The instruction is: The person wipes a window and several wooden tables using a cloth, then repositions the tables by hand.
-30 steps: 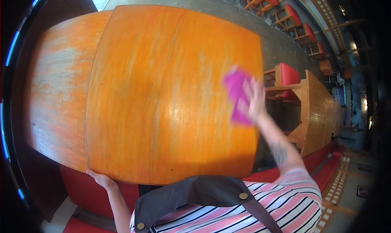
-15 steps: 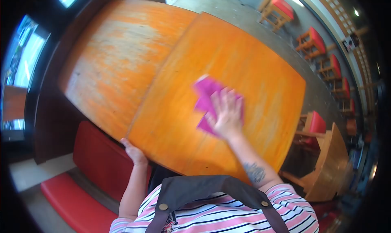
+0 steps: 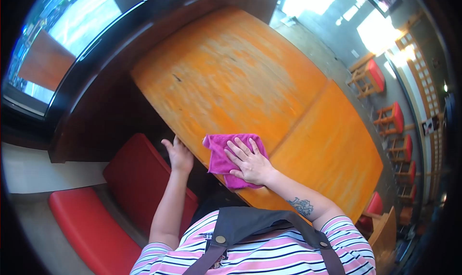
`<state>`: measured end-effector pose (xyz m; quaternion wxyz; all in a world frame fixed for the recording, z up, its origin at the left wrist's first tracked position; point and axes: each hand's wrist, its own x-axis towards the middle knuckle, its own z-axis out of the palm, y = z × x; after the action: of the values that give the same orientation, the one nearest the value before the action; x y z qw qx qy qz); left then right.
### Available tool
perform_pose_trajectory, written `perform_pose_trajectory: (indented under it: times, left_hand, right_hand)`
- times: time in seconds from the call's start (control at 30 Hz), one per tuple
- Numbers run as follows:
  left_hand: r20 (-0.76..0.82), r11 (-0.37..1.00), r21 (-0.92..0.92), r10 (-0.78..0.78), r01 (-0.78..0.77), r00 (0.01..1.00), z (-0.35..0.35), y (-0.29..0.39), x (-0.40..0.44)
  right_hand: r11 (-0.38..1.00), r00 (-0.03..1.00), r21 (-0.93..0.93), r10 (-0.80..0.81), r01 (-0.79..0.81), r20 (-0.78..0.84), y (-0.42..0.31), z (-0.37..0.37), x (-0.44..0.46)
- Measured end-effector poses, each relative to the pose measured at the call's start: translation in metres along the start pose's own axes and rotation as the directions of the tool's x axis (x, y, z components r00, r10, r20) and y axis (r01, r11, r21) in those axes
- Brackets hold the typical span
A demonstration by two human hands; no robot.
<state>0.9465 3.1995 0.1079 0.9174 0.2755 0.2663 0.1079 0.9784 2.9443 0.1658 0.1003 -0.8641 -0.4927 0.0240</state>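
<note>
A magenta cleaning cloth [image 3: 219, 152] lies partly folded on the worn orange wooden table [image 3: 322, 145], close to its near edge. My right hand [image 3: 252, 168] presses flat on the cloth with fingers spread. My left hand [image 3: 181, 156] is beside the table's near left edge, its thumb stretched away from the other fingers and nothing seen in it. Whether its fingers touch the edge I cannot tell. A seam crosses the tabletop to the right of the cloth.
A red padded bench [image 3: 91, 227] with a red backrest [image 3: 139, 179] stands at the lower left. A dark wall and a window [image 3: 91, 15] border the table's left end. Several red-topped wooden stools [image 3: 397, 117] line the right side, and a wooden chair [image 3: 383, 231] stands at the lower right.
My right hand and the cloth have moved left across the seam to the near edge of the tabletop. My left hand has moved further along the edge, and the view has turned left.
</note>
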Motion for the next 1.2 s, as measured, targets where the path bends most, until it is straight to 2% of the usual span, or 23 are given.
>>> perform_pose_trajectory:
  times: [0.03,0.07,0.13,0.2,0.27,0.33,0.43,0.5,0.53,0.6,0.63,0.67,0.73,0.8,0.83,0.9,1.03,1.1,1.17,1.2]
  left_hand:
    - [0.125,0.993,-0.118,0.004,0.011,0.992,0.001,0.008,0.02]
    - [0.049,0.991,-0.114,-0.066,0.071,0.997,0.007,0.013,0.028]
    - [0.071,0.993,-0.093,-0.063,0.07,0.995,0.012,0.013,0.025]
    - [-0.012,0.986,-0.089,-0.145,0.143,0.989,0.009,0.014,0.018]
    - [0.026,0.969,-0.042,-0.241,0.242,0.97,-0.002,0.021,0.021]
    - [0.011,0.97,-0.021,-0.24,0.241,0.971,-0.006,0.033,0.034]
    - [-0.063,0.977,0.17,0.141,-0.129,0.988,-0.002,0.051,0.071]
    - [-0.069,0.932,0.259,0.28,-0.254,0.958,0.006,0.074,0.097]
    - [-0.068,0.936,0.257,0.265,-0.24,0.962,0.009,0.078,0.11]
    - [-0.128,0.828,0.429,0.45,-0.36,0.884,0.015,0.083,0.132]
    - [-0.113,0.733,0.581,0.503,-0.354,0.857,0.02,0.086,0.135]
    - [-0.106,0.74,0.572,0.496,-0.355,0.862,0.02,0.085,0.137]
    - [-0.029,0.707,0.539,0.559,-0.458,0.829,0.018,0.08,0.14]
    - [-0.019,0.717,0.54,0.534,-0.441,0.845,0.02,0.083,0.138]
    - [-0.023,0.712,0.543,0.543,-0.445,0.84,0.02,0.083,0.138]
    - [-0.029,0.694,0.573,0.549,-0.436,0.835,0.017,0.081,0.139]
    - [-0.03,0.616,0.687,0.555,-0.386,0.831,0.018,0.085,0.137]
    - [-0.012,0.602,0.698,0.552,-0.388,0.834,0.021,0.087,0.136]
    - [-0.001,0.572,0.731,0.547,-0.372,0.837,0.019,0.088,0.136]
    - [0.005,0.571,0.735,0.535,-0.366,0.845,0.019,0.089,0.134]
  right_hand:
    - [1.0,1.0,-0.003,-0.02,0.02,0.009,-0.002,0.003,0.026]
    - [1.0,1.0,0.017,0.01,-0.01,0.008,-0.004,0.005,0.052]
    - [0.999,0.999,0.038,0.034,-0.035,0.019,-0.008,0.009,0.107]
    - [0.994,0.995,0.054,0.095,-0.092,-0.043,-0.004,0.011,0.179]
    - [0.998,0.993,0.011,0.067,-0.066,-0.101,0.008,0.021,0.261]
    - [0.997,0.988,-0.012,0.076,-0.079,-0.136,0.019,0.031,0.347]
    - [0.98,0.977,-0.02,0.194,-0.196,-0.09,0.021,0.027,0.442]
    - [0.973,0.963,0.032,0.232,-0.23,-0.14,0.023,0.029,0.462]
    - [0.97,0.961,0.029,0.244,-0.242,-0.133,0.025,0.031,0.451]
    - [0.976,0.969,-0.039,0.206,-0.213,-0.133,0.03,0.026,0.388]
    - [0.98,0.97,-0.028,0.192,-0.199,-0.149,0.032,0.021,0.338]
    - [0.971,0.963,-0.032,0.229,-0.235,-0.139,0.028,0.01,0.283]
    - [0.916,0.918,-0.072,0.396,-0.394,0.02,0.022,-0.007,0.176]
    - [0.822,0.824,-0.072,0.566,-0.566,-0.011,0.007,0.001,0.085]
    - [0.8,0.805,-0.098,0.593,-0.592,-0.03,0.007,0.003,0.086]
    - [0.778,0.787,-0.123,0.615,-0.616,-0.053,0.011,0.004,0.119]
    - [0.832,0.825,-0.065,0.531,-0.551,-0.19,0.098,0.002,0.342]
    - [0.806,0.793,0.056,0.59,-0.589,-0.152,0.128,-0.002,0.442]
    - [0.752,0.74,0.092,0.659,-0.653,-0.137,0.138,0.002,0.488]
    - [0.742,0.73,0.094,0.67,-0.664,-0.133,0.142,0.005,0.478]
